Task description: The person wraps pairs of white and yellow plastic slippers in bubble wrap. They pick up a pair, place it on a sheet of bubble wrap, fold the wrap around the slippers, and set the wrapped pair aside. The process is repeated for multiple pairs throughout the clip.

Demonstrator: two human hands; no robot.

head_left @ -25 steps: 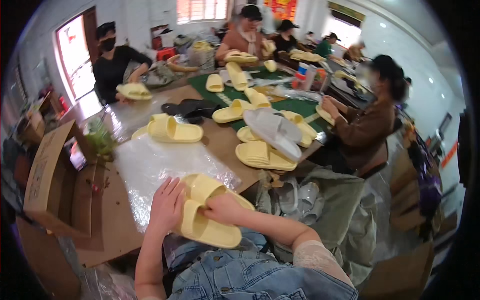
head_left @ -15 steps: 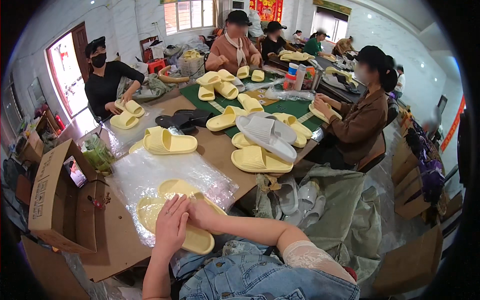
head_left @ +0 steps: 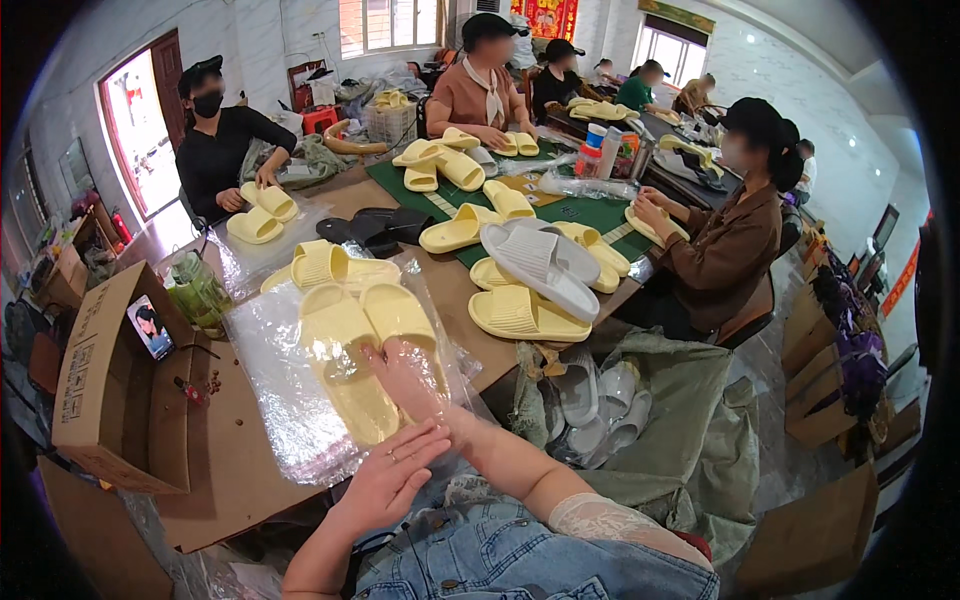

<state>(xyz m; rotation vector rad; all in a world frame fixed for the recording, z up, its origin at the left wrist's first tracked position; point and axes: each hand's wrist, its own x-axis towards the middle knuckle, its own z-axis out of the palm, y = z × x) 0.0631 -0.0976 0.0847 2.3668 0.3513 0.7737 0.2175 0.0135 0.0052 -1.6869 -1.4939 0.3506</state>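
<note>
A pair of pale yellow slippers lies inside a clear plastic bag near the table's front edge. My right hand reaches into the bag and grips the slippers, its fingers partly hidden between them. Just below, my left hand is open, fingers stretched out and close together, over my right wrist at the bag's near end. Whether it touches the plastic I cannot tell. Another yellow slipper rests beyond the bag, with black slippers behind it.
A cardboard box holding a phone stands at the left. Yellow slippers and a grey slipper are piled on the right. A green sack of grey slippers sits below the table edge. Several co-workers handle slippers around the tables.
The slippers and my right hand have moved farther from me, with clear plastic now over them. My left hand has come off the slippers to my right wrist.
</note>
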